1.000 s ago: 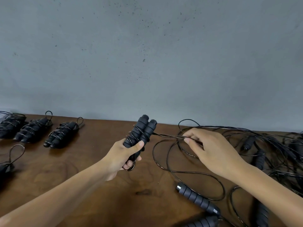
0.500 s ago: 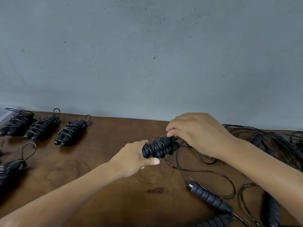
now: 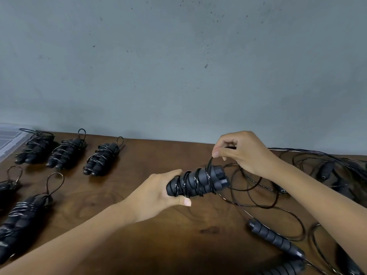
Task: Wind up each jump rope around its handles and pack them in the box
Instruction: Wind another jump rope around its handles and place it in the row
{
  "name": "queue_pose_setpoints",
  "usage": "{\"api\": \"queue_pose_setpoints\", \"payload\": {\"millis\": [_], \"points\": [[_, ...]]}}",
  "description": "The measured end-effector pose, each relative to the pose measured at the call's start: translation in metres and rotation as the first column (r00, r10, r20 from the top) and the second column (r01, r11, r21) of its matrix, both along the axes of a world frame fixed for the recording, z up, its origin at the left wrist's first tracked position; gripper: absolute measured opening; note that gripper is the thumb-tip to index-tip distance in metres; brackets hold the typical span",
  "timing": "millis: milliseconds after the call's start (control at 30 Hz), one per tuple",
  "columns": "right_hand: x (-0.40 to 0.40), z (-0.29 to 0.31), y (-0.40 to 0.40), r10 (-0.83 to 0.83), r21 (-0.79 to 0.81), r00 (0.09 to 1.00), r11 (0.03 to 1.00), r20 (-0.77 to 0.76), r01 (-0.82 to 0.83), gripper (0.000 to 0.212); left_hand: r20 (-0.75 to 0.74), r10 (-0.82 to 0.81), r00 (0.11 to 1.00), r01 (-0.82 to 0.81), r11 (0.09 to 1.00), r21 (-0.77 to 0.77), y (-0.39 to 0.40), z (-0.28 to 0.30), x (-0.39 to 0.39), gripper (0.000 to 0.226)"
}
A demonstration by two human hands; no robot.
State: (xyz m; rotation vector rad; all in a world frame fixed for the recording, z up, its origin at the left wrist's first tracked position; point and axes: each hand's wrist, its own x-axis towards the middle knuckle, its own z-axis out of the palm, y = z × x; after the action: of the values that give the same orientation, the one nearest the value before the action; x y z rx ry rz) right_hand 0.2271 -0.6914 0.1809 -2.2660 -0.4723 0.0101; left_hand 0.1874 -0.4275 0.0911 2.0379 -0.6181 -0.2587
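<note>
Handles (image 3: 198, 182) of one jump rope lay paired in the left hand (image 3: 156, 195), its grip curled round their near end with the thumb underneath, held above the worktop (image 3: 151, 245) and pointing right. Black cord (image 3: 258, 203) was wrapped several turns round them. The right hand (image 3: 244, 153) hovered just above the far end, pinching the cord between thumb and forefinger, the rest of it trailing in loose loops over the worktop to the right. Three wound ropes (image 3: 67, 150) lay in a row at the back left, near the wall (image 3: 178, 66), and two more (image 3: 23, 217) sat nearer at the left edge. Unwound handles (image 3: 276, 240) and tangled cord lay at the right. A pale box corner (image 3: 9, 139) showed at far left, beside the wound ropes.
</note>
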Motion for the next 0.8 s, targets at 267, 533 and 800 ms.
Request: {"api": "queue_pose_setpoints", "payload": {"millis": [267,533,800], "points": [[-0.011,-0.015,0.011,-0.021,-0.045,0.998,0.999,0.058,0.023,0.022,-0.301,-0.119,0.946,-0.028,0.897,-0.441,0.016,-0.005,-0.009,0.021],[-0.023,-0.018,0.023,-0.095,-0.121,0.994,0.988,0.052,0.100,0.015,-0.409,-0.042,0.912,-0.195,0.832,-0.519,0.033,-0.009,-0.007,0.053],[-0.043,-0.003,0.035,-0.092,-0.375,0.979,0.914,0.183,0.156,0.019,-0.621,0.070,0.781,-0.421,0.793,-0.441,0.051,-0.008,-0.001,0.043]]}}
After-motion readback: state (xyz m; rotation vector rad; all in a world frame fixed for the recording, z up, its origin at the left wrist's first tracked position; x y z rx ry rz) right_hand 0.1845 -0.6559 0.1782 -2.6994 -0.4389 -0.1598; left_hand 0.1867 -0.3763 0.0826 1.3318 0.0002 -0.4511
